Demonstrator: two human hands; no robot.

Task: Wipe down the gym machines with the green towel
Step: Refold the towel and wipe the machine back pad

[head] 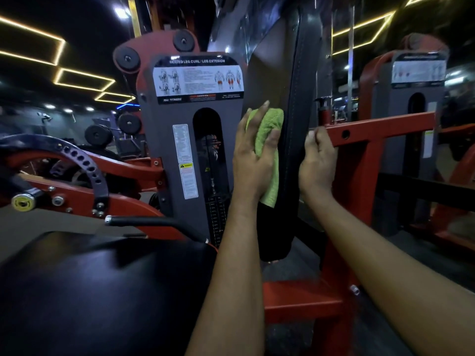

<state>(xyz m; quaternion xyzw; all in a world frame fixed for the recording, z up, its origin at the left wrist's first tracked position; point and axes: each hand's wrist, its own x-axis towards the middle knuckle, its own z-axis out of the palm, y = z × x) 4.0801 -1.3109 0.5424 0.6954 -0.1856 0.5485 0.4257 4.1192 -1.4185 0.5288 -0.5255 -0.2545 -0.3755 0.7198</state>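
Wiping the upright back pad, as seen from the wearer's head. Nearest the viewer lies the black seat pad [97, 291], which neither hand touches. Beyond it the left hand [253, 160], fingers spread and nearly straight, presses the folded green towel [268, 134] flat against the left face of the back pad [293, 104]. The towel sits at about mid-height on the pad, its lower end hanging below the palm. The right hand [318, 160] curls round the pad's opposite edge, just beside the red crossbar [380, 127], apparently to steady the pad. Behind stands the grey weight-stack shroud [164, 150] bearing a leg curl / leg extension placard [198, 80], and farther right a second machine [408, 119]. Step in hand: the pad face, judged only partly covered. The next move calls for firm strokes up and down under the flat palm, then attention to the seat pad and the second machine.
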